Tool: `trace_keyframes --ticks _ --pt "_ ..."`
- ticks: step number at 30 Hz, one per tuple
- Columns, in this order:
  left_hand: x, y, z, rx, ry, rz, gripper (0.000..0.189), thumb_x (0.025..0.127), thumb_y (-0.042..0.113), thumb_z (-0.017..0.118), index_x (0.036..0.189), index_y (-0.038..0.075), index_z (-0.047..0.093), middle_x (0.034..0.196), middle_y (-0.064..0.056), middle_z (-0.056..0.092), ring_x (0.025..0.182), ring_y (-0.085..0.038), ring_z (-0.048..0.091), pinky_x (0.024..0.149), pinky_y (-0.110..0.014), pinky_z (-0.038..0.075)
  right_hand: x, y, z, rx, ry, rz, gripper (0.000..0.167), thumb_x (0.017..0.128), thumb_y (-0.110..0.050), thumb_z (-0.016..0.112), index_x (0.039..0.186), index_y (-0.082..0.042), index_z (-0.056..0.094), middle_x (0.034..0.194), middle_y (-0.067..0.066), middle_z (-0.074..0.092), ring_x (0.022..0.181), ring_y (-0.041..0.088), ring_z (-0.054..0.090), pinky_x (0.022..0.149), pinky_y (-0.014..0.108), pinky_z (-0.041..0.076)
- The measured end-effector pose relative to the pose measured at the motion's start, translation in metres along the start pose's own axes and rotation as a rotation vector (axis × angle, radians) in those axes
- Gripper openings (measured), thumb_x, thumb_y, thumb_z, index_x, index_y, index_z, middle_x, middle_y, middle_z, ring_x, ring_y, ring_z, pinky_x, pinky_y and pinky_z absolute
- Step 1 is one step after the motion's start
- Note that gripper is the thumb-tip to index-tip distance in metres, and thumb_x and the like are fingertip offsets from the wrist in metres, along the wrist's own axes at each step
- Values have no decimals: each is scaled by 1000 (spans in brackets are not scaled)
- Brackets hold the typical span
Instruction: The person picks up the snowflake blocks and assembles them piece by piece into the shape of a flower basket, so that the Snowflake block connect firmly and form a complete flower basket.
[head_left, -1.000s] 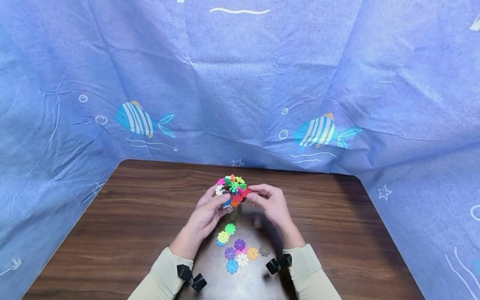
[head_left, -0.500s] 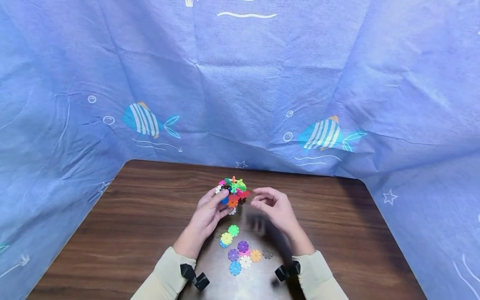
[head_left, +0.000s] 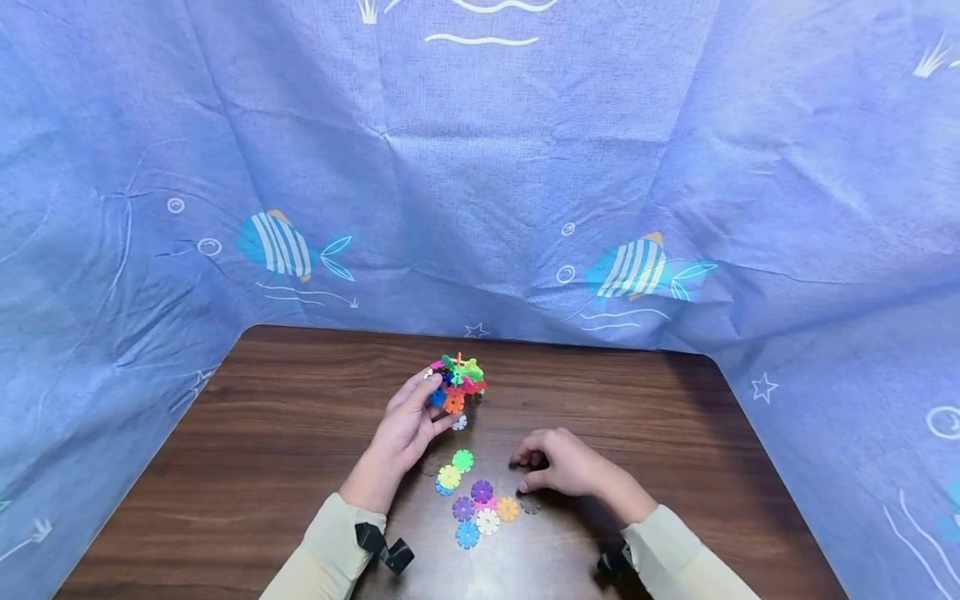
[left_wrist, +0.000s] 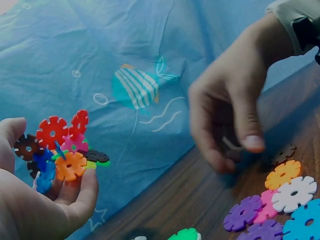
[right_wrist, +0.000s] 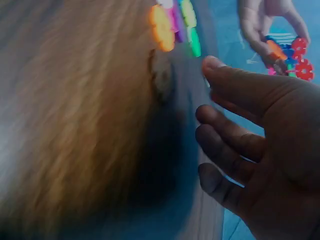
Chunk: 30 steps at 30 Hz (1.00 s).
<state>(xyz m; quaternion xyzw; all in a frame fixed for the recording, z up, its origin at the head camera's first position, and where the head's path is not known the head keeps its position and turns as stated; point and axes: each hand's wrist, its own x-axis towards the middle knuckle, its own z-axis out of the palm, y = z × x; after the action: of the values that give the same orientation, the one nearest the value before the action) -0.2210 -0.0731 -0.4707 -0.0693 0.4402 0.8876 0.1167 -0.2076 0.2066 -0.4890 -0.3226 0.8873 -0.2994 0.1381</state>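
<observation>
My left hand (head_left: 405, 425) grips a cluster of interlocked notched plastic discs (left_wrist: 70, 150) in red, orange, blue, pink, green, black and brown, held up over the table. Its thumb and fingers lie around the cluster's near side and hide part of it. My right hand (head_left: 562, 462) hovers over the table with loosely bent fingers and nothing between them. Its thumb is close to a dark grey disc (head_left: 530, 505) lying beside an orange disc (head_left: 507, 509). In the right wrist view the fingers of the right hand (right_wrist: 260, 135) are spread apart from the thumb.
Loose discs lie in a group on the brown wooden table (head_left: 300, 467): white (head_left: 487, 522), light blue (head_left: 467, 535), purple (head_left: 482, 492), and a pink one partly covered. Slightly farther off are yellow (head_left: 449, 477) and green (head_left: 462, 460) discs. A blue fish-print cloth (head_left: 480, 208) hangs behind.
My right hand has let go of the cluster and moved down and right, towards the loose discs. My left hand keeps holding the cluster, nearly in place.
</observation>
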Motion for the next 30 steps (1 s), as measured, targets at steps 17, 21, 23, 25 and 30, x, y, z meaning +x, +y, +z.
trace_keyframes --ticks 17,21,23,25,30 --pt "-3 3 1 22 -19 -1 54 106 25 57 154 9 40 128 -7 63 107 -19 67 92 -43 58 -9 3 10 -108 25 -31 14 86 -27 84 99 -21 80 94 -13 66 88 2 61 81 26 54" --pt "-2 4 2 29 -27 5 55 106 25 57 155 8 38 127 -6 64 106 -18 67 92 -43 58 -9 4 10 -105 25 -24 19 82 -25 87 98 -20 78 94 -13 64 87 3 59 79 25 52" --pt "-3 4 2 21 -22 0 54 106 25 58 154 9 40 123 -5 66 104 -18 68 92 -42 58 -8 5 10 -72 23 -14 17 83 -22 86 95 -18 75 91 -13 64 83 2 59 75 25 53" --pt "-4 4 2 26 -23 0 55 106 26 58 154 9 39 120 -4 68 102 -17 68 91 -42 58 -6 5 10 -15 29 -1 17 85 -19 85 92 -18 70 87 -13 65 79 1 60 73 23 54" --pt "-5 2 3 22 -20 -10 52 105 24 59 152 10 42 113 -2 72 98 -15 70 90 -41 59 4 3 1 158 153 29 17 88 -16 81 96 -17 66 81 -11 69 74 3 64 70 24 55"
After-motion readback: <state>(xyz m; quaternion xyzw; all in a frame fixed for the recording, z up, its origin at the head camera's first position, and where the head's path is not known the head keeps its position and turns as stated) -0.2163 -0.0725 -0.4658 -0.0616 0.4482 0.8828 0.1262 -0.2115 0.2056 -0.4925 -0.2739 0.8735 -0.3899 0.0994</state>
